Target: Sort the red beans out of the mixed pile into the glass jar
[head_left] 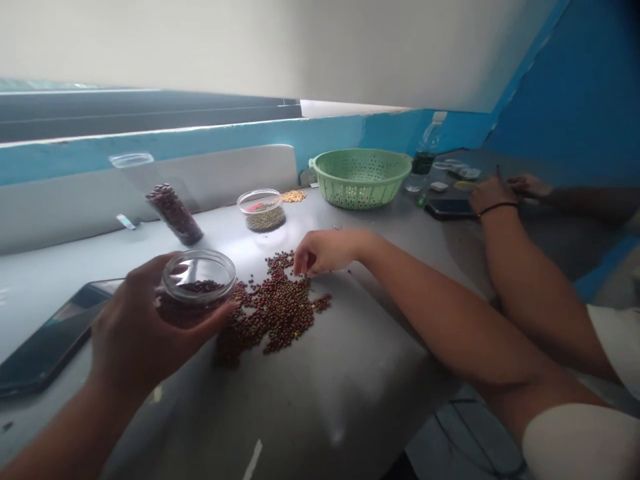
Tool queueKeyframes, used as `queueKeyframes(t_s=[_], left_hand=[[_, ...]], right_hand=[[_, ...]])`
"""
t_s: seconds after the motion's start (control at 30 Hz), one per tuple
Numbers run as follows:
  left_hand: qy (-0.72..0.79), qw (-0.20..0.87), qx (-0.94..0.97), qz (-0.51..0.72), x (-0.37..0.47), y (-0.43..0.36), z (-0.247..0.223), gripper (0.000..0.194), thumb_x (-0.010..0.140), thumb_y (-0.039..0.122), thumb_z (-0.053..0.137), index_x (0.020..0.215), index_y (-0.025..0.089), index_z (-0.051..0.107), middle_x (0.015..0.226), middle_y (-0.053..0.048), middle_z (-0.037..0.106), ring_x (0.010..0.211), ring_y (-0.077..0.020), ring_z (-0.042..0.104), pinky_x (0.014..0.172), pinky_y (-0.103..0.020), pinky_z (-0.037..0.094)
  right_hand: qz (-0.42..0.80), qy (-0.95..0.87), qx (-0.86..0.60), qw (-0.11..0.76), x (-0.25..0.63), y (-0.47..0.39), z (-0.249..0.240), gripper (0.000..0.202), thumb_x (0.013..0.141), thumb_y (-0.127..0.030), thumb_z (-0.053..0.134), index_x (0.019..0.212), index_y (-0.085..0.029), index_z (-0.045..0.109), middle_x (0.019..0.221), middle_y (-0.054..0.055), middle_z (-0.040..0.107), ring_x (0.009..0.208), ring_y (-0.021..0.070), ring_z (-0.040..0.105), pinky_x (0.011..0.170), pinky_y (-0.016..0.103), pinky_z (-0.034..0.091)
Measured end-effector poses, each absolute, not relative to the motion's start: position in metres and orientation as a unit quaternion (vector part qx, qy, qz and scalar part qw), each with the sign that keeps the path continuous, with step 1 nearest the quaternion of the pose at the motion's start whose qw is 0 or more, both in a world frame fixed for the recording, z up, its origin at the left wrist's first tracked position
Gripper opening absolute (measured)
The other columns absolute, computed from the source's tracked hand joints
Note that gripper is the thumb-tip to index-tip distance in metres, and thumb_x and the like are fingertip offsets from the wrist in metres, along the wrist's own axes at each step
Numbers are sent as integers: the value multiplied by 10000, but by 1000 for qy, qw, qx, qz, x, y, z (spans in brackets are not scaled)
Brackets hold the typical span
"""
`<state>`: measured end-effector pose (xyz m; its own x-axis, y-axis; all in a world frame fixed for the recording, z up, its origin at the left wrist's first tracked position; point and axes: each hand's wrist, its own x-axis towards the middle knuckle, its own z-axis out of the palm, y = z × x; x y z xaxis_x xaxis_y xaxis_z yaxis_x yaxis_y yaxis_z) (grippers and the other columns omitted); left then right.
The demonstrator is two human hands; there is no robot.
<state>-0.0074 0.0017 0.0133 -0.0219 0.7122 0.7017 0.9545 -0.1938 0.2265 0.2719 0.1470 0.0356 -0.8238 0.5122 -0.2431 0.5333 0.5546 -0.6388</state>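
- At the far left, near edge, a black flat phone with dark screen (47, 343) lies on the pale grey smooth table (340, 373).
- To its right, the left hand (137, 313) is curled around a round clear jar with a wide mouth (199, 283), its thumb along the near side. The jar contains small dark beans and is above the table, at the left of the pile.
- Behind the jar stands a tall clear cylinder of dark beans (175, 213), which looks tilted in this view.
- In the middle, a loose pile of small red-brown and greenish beans (280, 310) is spread on the table.
- Farther, a low round clear tub of greenish seeds (263, 217) stands beside a little heap of yellow kernels (294, 196).
- The right hand (325, 253) is over the far right edge of the pile, with fingers bent close together; I cannot tell if they hold a bean.
- Behind it is a green round plastic basket (364, 177).
- At the far right, another person's hand with a black wristband (493, 197) is near a dark flat device (450, 209).
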Motion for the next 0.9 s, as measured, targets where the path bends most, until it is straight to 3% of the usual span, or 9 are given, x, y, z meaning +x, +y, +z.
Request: queueKeyframes(t_s=[0.1,0.33,0.47,0.9], left_hand=[[-636,184,-673,-330,-2,1,14,967,628,758,753,1352,135,602,1208,-250,725,1072,-530,718,918,-676,585],[-596,212,-698,-336,3,-3,12,906,698,717,734,1407,178,564,1317,-205,707,1146,-466,717,968,-600,592],[-591,213,-701,-336,2,-3,11,897,708,718,725,1403,174,568,1312,-199,711,1144,-454,720,957,-580,596],[-588,210,-709,-327,1,-5,13,883,701,674,764,1419,212,541,1313,-162,711,1150,-410,721,963,-509,590]], right_hand=[[-352,887,297,29,273,147,37,410,749,2,683,1123,-119,799,990,83,799,856,158,704,729,241,503],[-355,884,300,59,268,149,32,423,676,-117,862,1095,-135,812,984,66,805,889,176,720,745,241,498],[-355,883,301,57,264,148,29,380,689,-196,885,1059,-143,815,985,59,797,866,176,711,726,251,490],[-334,902,270,42,257,138,28,224,737,-199,844,954,-151,816,823,29,746,745,142,639,669,268,435]])
